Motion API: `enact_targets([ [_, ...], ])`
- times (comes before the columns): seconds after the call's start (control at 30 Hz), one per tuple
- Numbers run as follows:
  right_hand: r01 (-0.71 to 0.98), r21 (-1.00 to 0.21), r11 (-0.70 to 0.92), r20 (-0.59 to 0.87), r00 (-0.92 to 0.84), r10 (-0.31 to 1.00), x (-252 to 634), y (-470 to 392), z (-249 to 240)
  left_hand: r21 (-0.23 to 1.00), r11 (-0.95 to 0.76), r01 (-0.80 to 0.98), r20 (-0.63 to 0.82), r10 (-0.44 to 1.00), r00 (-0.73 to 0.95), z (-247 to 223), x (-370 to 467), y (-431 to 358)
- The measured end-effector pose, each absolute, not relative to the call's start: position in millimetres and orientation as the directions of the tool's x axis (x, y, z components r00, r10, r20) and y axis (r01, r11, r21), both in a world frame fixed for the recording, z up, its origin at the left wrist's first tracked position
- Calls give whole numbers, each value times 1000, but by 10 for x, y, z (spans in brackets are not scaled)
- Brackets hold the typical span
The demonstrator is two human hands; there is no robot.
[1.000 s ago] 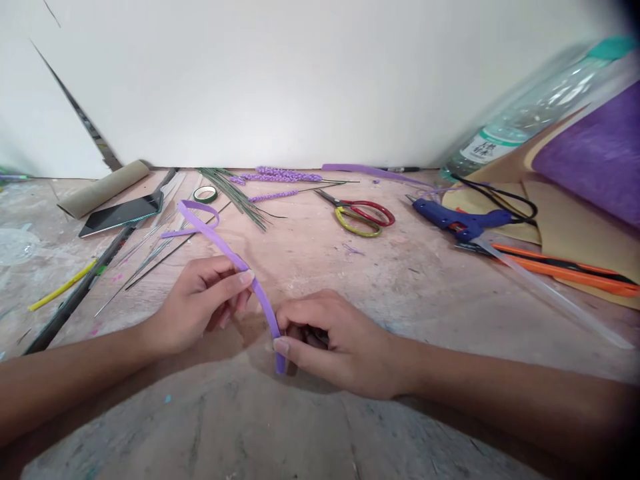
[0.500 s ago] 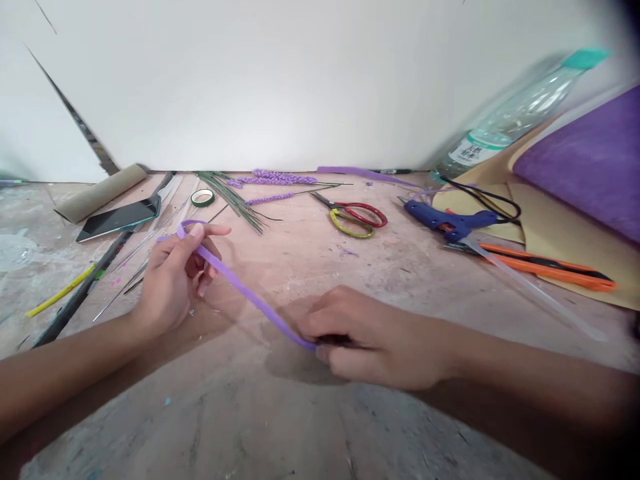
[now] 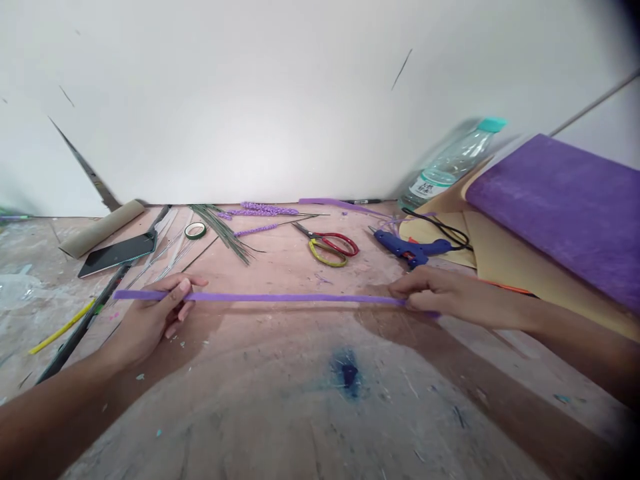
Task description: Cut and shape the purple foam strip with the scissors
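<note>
A long, narrow purple strip (image 3: 295, 298) stretches almost level between my two hands, just above the tabletop. My left hand (image 3: 160, 310) pinches it near its left end, and a short tail sticks out past the fingers. At the other end my right hand (image 3: 435, 293) grips the strip between thumb and fingers, with a bit showing below the hand. Scissors (image 3: 333, 248) with one red and one yellow handle lie beyond the strip. Beside my right hand is a blue glue gun (image 3: 407, 248). Purple beaded-looking stems (image 3: 263, 210) rest near the wall.
Thin green wires (image 3: 223, 230), a green tape roll (image 3: 195, 231), a phone (image 3: 119, 255) and a cardboard tube (image 3: 103, 229) lie at the back left. A plastic bottle (image 3: 440, 170) and a purple sheet (image 3: 560, 207) lean at the right. An orange cutter (image 3: 510, 288) is partly hidden by my right arm.
My right hand has moved right and away from me, pulling the strip out straight. The loop at my left hand has gone. The camera view has shifted.
</note>
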State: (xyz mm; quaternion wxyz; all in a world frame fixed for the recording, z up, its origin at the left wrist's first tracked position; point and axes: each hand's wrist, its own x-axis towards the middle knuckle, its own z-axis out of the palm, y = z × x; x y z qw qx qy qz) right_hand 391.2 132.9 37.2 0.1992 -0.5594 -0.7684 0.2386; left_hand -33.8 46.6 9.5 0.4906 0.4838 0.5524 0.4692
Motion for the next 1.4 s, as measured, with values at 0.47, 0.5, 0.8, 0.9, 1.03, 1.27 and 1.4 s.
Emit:
enact_targets([
  [0.47, 794, -580, 181, -471, -508, 721, 4042, 1547, 151, 921, 158, 356, -173, 985, 11, 73, -946, 204],
  [0.5, 796, -575, 187, -466, -507, 725, 4044, 1540, 135, 917, 162, 365, -182, 983, 22, 73, -972, 202],
  [0.8, 775, -564, 285, -390, -554, 736, 3999, 1508, 158, 875, 181, 449, -284, 943, 173, 202, -1158, 213],
  [0.9, 748, -577, 327, -346, -586, 732, 3928, 1512, 224, 807, 108, 580, -266, 944, 194, 260, -1184, 182],
  [1.03, 708, -585, 396, -295, -640, 709, 3747, 1473, 301, 415, -276, 867, 190, 958, 214, 348, -989, 115],
  [1.27, 529, -597, 603, -162, -816, 555, 3081, 1318, 360, 324, -488, 810, 200, 872, 446, 306, -7, 263],
  [1.4, 390, -627, 674, -46, -883, 468, 2769, 1210, 424, 432, -532, 728, 163, 840, 517, 179, 330, 526],
])
